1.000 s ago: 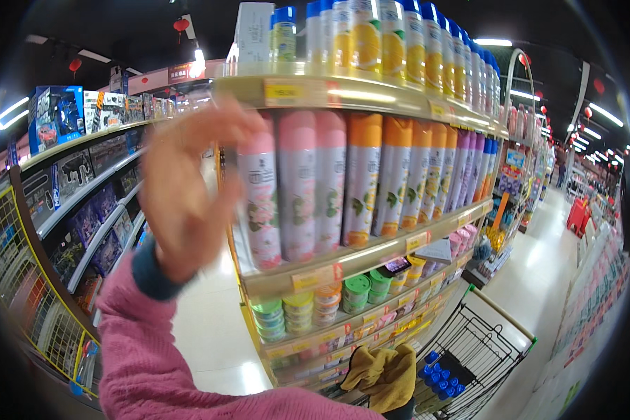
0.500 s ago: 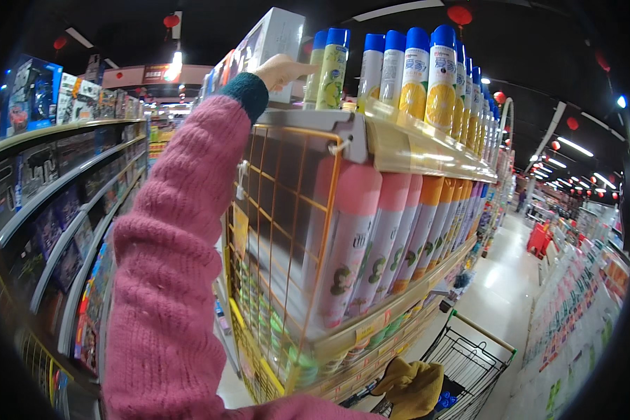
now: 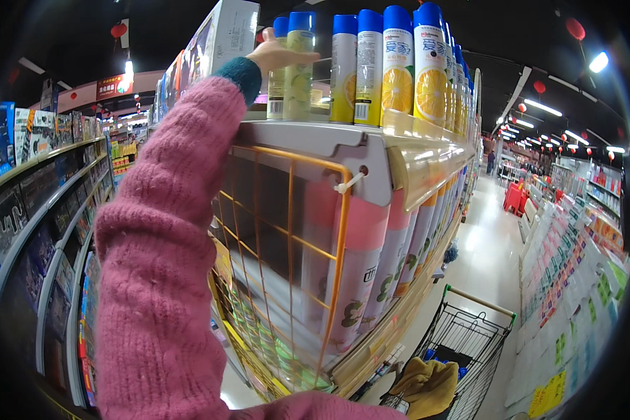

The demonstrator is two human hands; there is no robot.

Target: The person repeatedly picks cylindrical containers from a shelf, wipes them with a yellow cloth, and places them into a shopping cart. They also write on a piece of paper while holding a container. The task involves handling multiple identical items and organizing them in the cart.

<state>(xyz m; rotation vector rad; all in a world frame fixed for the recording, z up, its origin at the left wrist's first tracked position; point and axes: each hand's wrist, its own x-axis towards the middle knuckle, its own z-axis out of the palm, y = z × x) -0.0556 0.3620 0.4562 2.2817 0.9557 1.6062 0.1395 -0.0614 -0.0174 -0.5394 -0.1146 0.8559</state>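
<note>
My left hand (image 3: 281, 54) is raised to the top shelf, its fingers stretched out across the front of a green spray can with a blue cap (image 3: 302, 87). Whether the fingertips touch the can is hard to tell. Another green can (image 3: 276, 91) stands just left of it, partly behind my hand. To the right, spray cans with blue caps and orange pictures (image 3: 397, 70) stand upright in a row. My right sleeve (image 3: 315, 407) crosses the bottom edge; the right hand itself does not show.
Pink-capped cans (image 3: 360, 259) fill the shelf below, behind an orange wire side panel (image 3: 344, 231). A white box (image 3: 234, 38) stands left of the hand. At lower right is a shopping cart (image 3: 469, 329) with a brown cloth item (image 3: 427, 385). Boxed goods line the left shelves (image 3: 45, 203).
My left hand has moved from beside the green can to across its front. The view has shifted, so the shelf and cart appear further left.
</note>
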